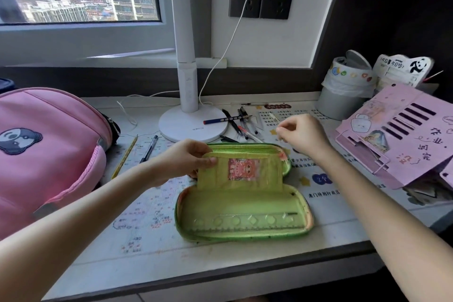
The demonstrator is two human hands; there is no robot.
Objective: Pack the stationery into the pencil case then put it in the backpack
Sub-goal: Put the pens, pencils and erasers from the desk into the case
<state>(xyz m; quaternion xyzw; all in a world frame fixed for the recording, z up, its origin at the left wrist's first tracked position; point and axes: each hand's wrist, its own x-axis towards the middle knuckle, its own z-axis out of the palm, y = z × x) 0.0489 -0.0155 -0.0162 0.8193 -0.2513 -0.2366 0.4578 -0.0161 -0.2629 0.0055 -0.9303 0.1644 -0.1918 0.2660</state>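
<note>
On the far left of the surface [220, 262] lies my pink backpack [49, 149], waiting for the case. Just right of it a yellow pencil [124, 158] and a black pen [148, 149] lie loose. My left hand [182, 162] pinches the top corner of the green pencil case's [242, 203] inner flap [240, 170], holding it upright, I judge to keep the compartments open for loading. A clear ruler [245, 224] already sits in the near half. Behind the case, by the white lamp base [193, 125], a cluster of pens [237, 125] remains unpacked. My right hand [302, 136] hovers above them, fingers curled narrow; I cannot tell whether it holds anything. A pink book stand [402, 135] sits far right.
</note>
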